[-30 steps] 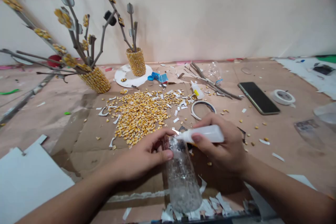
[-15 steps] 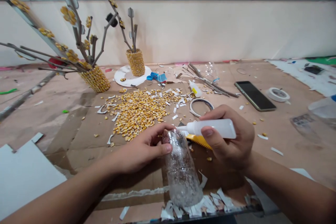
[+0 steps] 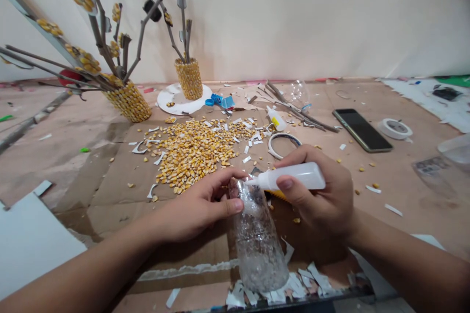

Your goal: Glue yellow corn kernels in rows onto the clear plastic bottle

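My left hand [image 3: 211, 200] grips the upper end of a clear plastic bottle [image 3: 259, 249], which lies tilted with its lower end toward me. In my right hand [image 3: 323, 195] is a white glue bottle [image 3: 299, 176], held nearly level. Its narrow nozzle points left, at the upper end of the clear bottle beside my left fingertips. Whether glue is coming out cannot be made out. A yellow tool [image 3: 281, 196], partly hidden, lies under the glue bottle. Just beyond my hands spreads a heap of corn kernels [image 3: 194, 151].
Two kernel-covered pots, a nearer pot [image 3: 130, 100] and a farther pot [image 3: 189, 79], hold twigs at the back left. Behind my right hand are a tape ring [image 3: 273, 149], a small glue bottle [image 3: 276, 120], loose twigs [image 3: 304, 116] and a phone [image 3: 363, 130]. Paper scraps [image 3: 293, 283] line the near edge.
The glue bottle's nozzle has shifted slightly down and left onto the clear bottle's upper end. My left hand keeps its hold. The whole view has tilted slightly downward.
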`<state>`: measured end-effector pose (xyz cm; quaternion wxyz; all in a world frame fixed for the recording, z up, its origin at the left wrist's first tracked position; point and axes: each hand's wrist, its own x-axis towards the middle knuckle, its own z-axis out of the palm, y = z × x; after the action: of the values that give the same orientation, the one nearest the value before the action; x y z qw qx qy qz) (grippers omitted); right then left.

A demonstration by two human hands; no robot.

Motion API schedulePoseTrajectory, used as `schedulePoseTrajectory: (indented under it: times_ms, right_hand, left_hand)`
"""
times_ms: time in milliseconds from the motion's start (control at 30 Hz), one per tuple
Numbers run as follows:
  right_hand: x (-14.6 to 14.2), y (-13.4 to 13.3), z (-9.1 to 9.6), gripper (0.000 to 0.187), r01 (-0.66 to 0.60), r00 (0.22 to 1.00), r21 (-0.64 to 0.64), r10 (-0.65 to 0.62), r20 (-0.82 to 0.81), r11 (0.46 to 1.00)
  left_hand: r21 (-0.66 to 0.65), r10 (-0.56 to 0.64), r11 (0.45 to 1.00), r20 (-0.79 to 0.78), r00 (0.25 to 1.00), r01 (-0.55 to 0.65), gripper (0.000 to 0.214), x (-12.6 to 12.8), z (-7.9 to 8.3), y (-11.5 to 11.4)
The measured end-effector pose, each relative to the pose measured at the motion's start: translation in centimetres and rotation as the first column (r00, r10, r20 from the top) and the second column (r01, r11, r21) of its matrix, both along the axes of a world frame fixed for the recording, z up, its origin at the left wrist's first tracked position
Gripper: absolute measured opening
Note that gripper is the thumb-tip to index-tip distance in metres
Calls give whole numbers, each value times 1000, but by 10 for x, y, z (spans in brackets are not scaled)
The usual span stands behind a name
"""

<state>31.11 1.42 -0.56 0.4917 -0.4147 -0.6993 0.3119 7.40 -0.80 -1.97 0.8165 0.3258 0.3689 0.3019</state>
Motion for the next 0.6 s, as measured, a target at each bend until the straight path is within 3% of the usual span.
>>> schedulePoseTrajectory:
  times_ms: [233,600]
  right_hand:
    - [2,3,-2,19,-3,995,47,-1,95,999]
    - [5,0,3,16,9,997,130,-19,75,991]
  left_hand:
    - [26,-19,999,-56,998,21,43,-1,0,2]
    - [92,-65,993,-152,986,79,48,-8,-8,5]
